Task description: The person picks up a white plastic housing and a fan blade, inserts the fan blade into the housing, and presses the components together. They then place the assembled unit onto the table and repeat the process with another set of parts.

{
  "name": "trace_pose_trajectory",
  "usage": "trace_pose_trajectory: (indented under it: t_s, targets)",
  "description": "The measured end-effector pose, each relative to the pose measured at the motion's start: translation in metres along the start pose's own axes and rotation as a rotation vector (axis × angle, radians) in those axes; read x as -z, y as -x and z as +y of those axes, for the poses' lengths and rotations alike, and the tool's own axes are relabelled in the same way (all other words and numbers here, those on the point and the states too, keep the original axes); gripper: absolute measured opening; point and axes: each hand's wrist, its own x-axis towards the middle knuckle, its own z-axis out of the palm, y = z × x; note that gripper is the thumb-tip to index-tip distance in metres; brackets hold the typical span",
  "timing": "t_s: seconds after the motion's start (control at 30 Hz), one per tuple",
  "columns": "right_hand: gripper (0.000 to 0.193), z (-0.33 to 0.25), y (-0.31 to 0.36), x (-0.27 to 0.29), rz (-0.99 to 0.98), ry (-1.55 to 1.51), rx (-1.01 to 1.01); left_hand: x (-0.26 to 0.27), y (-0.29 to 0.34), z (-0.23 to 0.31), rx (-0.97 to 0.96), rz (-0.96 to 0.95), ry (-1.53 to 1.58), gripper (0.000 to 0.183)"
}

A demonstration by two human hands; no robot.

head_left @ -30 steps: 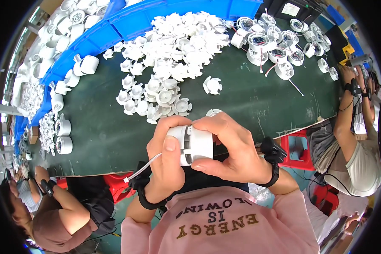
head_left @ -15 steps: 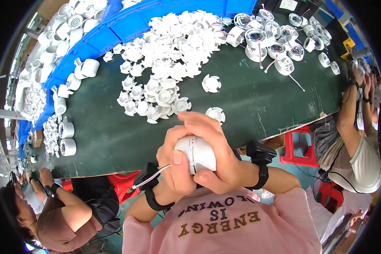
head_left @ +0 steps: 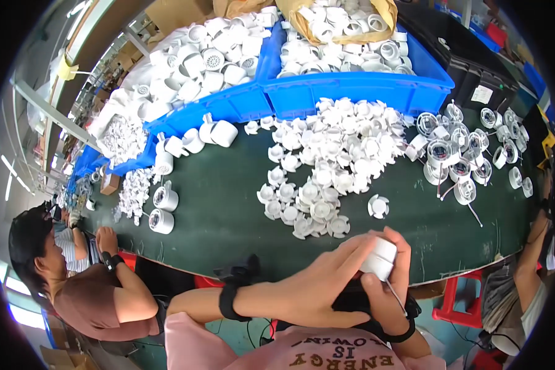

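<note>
Above the table's near edge, my right hand (head_left: 396, 290) grips a white round motor housing (head_left: 379, 260), its fingers and thumb wrapped around the side. A thin cable (head_left: 396, 297) hangs from the housing past my right palm. My left hand (head_left: 324, 280) reaches across from the left with fingers stretched out and thumb apart. Its fingertips lie along the housing's left side; whether they press on it I cannot tell. A single white fan wheel (head_left: 378, 206) lies just beyond the hands, beside a big pile of white fan wheels (head_left: 345, 148).
Clear-faced motor units with wires (head_left: 459, 151) cluster at the right. Blue bins (head_left: 357, 92) of white housings line the back. White cup-shaped housings (head_left: 164, 197) and small white parts (head_left: 135, 192) stand at the left. A co-worker (head_left: 92, 271) sits left; a red stool (head_left: 459, 302) is at right.
The view has swung left and up, showing more of the bins. Both hands were cupped around the housing; now my left fingers are straightened and the right hand holds it, turned differently.
</note>
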Motion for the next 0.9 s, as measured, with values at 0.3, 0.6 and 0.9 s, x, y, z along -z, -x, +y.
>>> trace_pose_trajectory:
  t_s: [0.3,0.6,0.9]
  targets:
    - [0.075,0.02,-0.004,0.015,-0.07,0.407,0.162,0.294,-0.041,-0.187,0.736,1.211,-1.149,0.063]
    - [0.08,0.008,-0.025,0.009,0.003,0.745,0.397,0.326,-0.031,-0.235,0.232,1.163,-1.086,0.025]
    - [0.088,0.02,-0.001,0.013,0.003,0.17,0.113,0.276,-0.034,-0.173,-0.02,0.995,-0.384,0.02]
